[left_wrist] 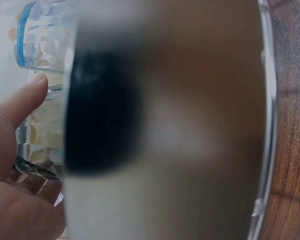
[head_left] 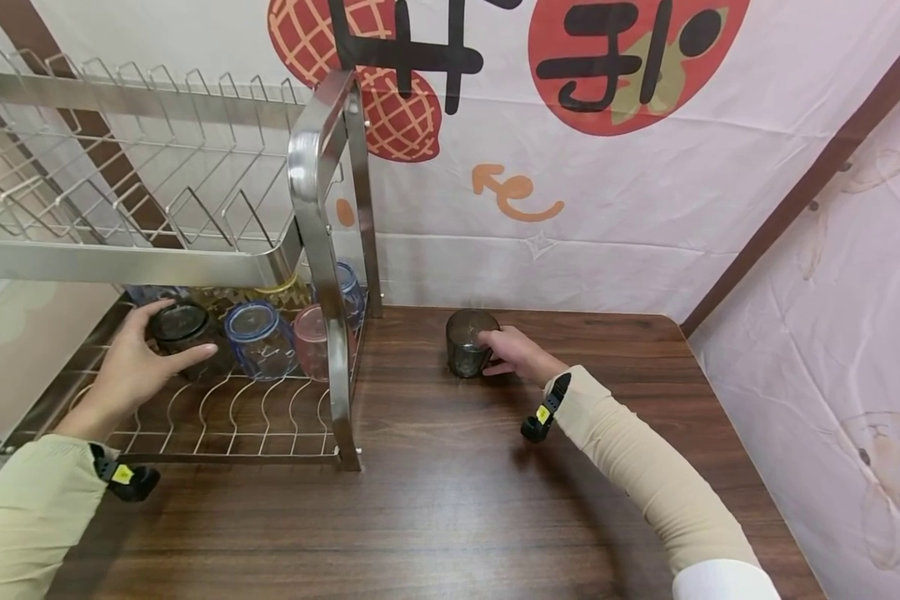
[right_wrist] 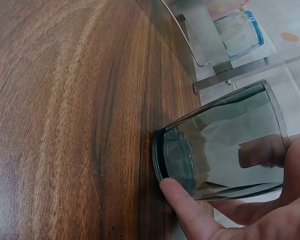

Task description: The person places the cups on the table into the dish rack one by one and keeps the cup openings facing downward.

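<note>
My left hand (head_left: pixel 137 360) reaches under the upper shelf of the metal rack. Its thumb and fingers go round a dark grey glass (head_left: pixel 182 325) on the lower shelf. A blue glass (head_left: pixel 258 337) stands just right of that one, followed by a pink glass (head_left: pixel 313 342). In the left wrist view a blurred band fills the middle and hides much of this hand's work. On the table, right of the rack, my right hand (head_left: pixel 516 352) grips another smoky grey glass (right_wrist: pixel 220 145). This glass stands upright, with a fingertip low beside its base in the right wrist view.
The two-level dish rack (head_left: pixel 311 167) stands on the left, its upper wire shelf and end post close above the left hand. Yellow glasses (head_left: pixel 288 293) and another blue glass (head_left: pixel 350 292) sit further back. A printed cloth (head_left: pixel 630 225) hangs behind the wooden table (head_left: pixel 435 500).
</note>
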A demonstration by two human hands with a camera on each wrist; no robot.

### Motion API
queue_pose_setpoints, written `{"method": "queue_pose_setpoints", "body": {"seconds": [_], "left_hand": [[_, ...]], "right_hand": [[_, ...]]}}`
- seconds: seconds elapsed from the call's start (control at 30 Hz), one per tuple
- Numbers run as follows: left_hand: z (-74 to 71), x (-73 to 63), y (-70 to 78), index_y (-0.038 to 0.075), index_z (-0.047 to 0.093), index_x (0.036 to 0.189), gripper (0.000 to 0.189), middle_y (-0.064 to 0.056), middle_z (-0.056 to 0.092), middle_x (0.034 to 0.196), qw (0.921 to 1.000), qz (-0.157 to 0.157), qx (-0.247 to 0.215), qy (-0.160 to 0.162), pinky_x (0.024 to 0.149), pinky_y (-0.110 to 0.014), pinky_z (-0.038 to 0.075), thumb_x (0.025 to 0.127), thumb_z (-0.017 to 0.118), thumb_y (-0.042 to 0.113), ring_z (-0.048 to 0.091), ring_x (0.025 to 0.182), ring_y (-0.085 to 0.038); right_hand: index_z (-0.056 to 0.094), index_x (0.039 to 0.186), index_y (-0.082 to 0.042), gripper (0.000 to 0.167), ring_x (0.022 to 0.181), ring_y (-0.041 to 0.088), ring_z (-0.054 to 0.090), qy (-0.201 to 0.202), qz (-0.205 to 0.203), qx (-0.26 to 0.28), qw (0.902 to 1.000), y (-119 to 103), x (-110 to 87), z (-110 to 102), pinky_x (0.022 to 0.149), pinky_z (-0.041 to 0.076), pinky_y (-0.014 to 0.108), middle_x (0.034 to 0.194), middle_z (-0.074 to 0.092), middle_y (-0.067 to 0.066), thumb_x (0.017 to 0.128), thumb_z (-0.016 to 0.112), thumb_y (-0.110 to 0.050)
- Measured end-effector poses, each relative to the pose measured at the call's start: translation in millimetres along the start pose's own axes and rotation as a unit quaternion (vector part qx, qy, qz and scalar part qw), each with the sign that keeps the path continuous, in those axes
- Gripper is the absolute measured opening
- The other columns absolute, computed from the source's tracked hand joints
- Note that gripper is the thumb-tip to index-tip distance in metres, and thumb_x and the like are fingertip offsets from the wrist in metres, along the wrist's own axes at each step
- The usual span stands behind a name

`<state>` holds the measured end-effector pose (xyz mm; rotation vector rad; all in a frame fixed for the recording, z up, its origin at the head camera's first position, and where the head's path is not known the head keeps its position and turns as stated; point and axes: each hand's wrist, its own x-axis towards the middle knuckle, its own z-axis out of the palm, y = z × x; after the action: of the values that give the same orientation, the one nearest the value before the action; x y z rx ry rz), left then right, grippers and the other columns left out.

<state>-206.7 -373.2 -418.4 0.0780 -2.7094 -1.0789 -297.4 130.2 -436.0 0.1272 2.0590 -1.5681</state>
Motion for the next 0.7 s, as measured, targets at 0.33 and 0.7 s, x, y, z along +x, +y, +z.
{"method": "queue_pose_setpoints", "body": {"seconds": [0.33,0.7], "left_hand": [[1.9,0.1,2.9,-0.005,0.024,0.156,0.094,-0.036,0.038,0.144,0.9999,0.000,0.002,0.017,0.082,-0.025,0.033,0.089,0.080,0.029,0.043,0.113,-0.040],[2.4,-0.3,3.8,-0.006,0.023,0.156,0.093,-0.038,0.037,0.144,0.9998,-0.003,0.001,0.019,0.092,-0.038,0.038,0.090,0.080,0.028,0.043,0.116,-0.046]], "right_hand": [[0.041,0.146,0.007,0.050,0.137,0.039,0.040,-0.001,-0.001,0.008,1.0000,-0.8,0.4,-0.7,0.096,0.056,0.044,0.149,0.040,0.024,0.101,0.045,-0.013],[0.045,0.139,0.008,0.046,0.129,0.035,0.047,0.008,-0.005,0.008,0.9999,0.8,-0.5,1.1,0.095,0.056,0.044,0.142,0.046,0.024,0.097,0.046,-0.011]]}}
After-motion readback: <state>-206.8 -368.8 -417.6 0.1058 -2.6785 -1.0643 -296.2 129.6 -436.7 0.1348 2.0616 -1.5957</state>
